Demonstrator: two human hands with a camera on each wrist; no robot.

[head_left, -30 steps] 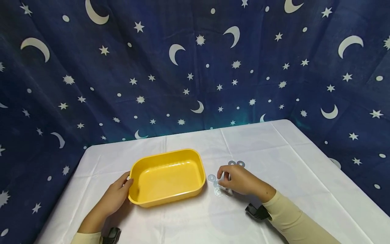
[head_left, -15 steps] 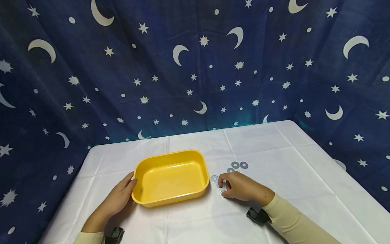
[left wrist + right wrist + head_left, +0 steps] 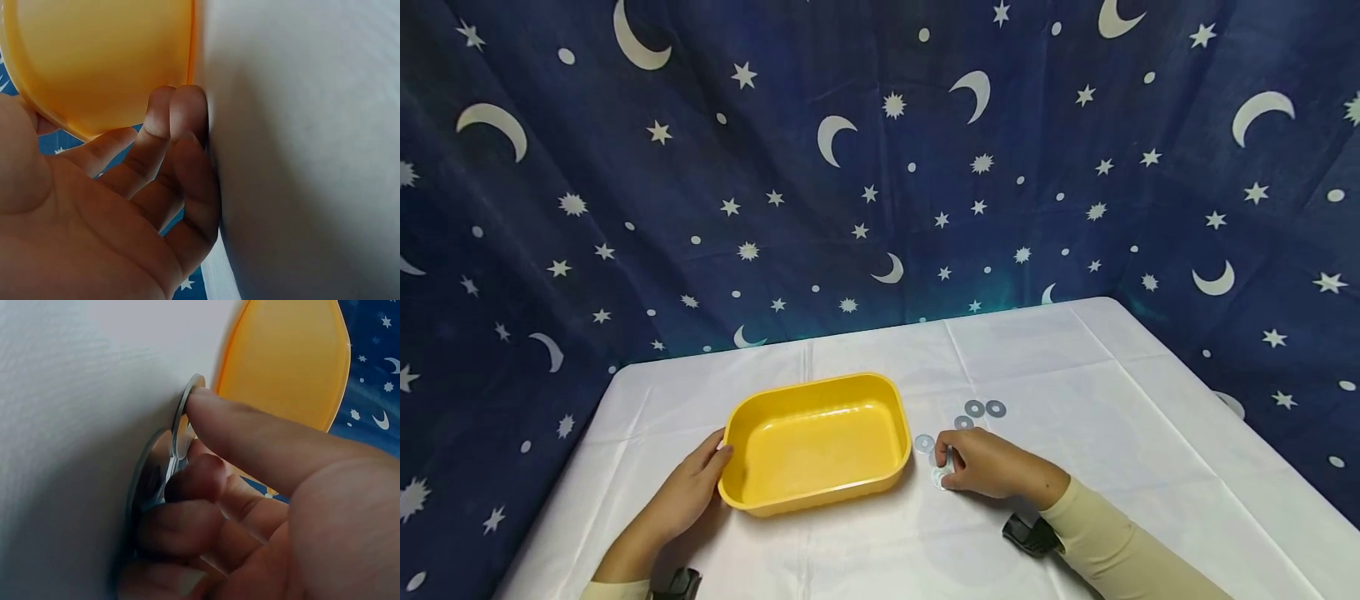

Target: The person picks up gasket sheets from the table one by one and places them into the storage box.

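Note:
The left hand [image 3: 687,485] grips the left end of a yellow plastic tray [image 3: 817,497], thumb at the rim and fingers against the outer wall. In the left wrist view the fingertips [image 3: 189,112] press low on that wall, beside the white cloth. To the right of the tray, the right hand [image 3: 988,462] is down at the tabletop with thumb and fingers curled around a flat metal washer [image 3: 941,478]. The right wrist view shows the thumb on this washer [image 3: 180,428], and another washer [image 3: 149,472] lies right by it, partly behind the fingers.
Several more washers lie flat nearby, one washer [image 3: 925,444] close to the tray and another washer [image 3: 996,408] beyond the right hand. A white cloth [image 3: 1112,400] covers the table. A dark blue curtain [image 3: 790,175] with moons and stars hangs behind and at both sides.
The right hand has come down from just above the washers, and its thumb and fingers have closed around one. The left hand has stayed on the tray, which has not moved on the table.

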